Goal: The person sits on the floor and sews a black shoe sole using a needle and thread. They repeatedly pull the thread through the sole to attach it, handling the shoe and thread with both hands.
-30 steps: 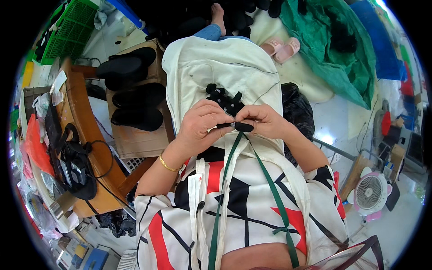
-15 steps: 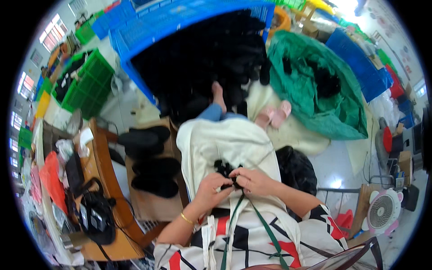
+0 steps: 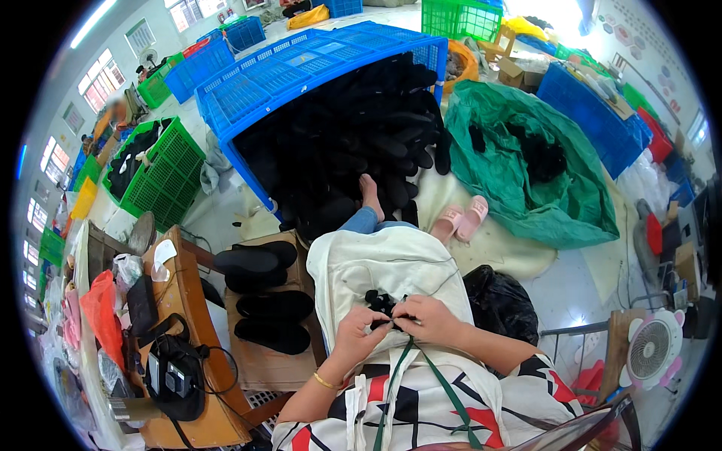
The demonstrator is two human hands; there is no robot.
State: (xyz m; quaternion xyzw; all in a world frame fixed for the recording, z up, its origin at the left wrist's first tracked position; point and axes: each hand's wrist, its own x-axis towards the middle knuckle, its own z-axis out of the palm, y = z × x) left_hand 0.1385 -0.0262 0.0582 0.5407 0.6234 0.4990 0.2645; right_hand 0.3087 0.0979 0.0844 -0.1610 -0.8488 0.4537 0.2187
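My left hand (image 3: 359, 333) and my right hand (image 3: 427, 319) meet over a white cloth (image 3: 376, 263) spread on my lap. Both pinch small black pieces (image 3: 380, 304) that lie in a little cluster on the cloth, fingertips close together. A gold bracelet (image 3: 325, 382) circles my left wrist. A green strap (image 3: 421, 376) hangs from my neck down over a patterned white, black and red shirt.
Black soles lie in a stack on a cardboard box (image 3: 263, 361) at my left. A wooden bench (image 3: 192, 301) holds a black tool. Ahead sit a blue crate (image 3: 301, 68) full of black soles, a green sack (image 3: 526, 165), pink slippers (image 3: 462, 218) and a black bag (image 3: 500, 304). A small fan (image 3: 650, 349) stands right.
The view has tilted upward, bringing the blue crate and green sack into sight. My hands stay together on the small black pieces over the cloth.
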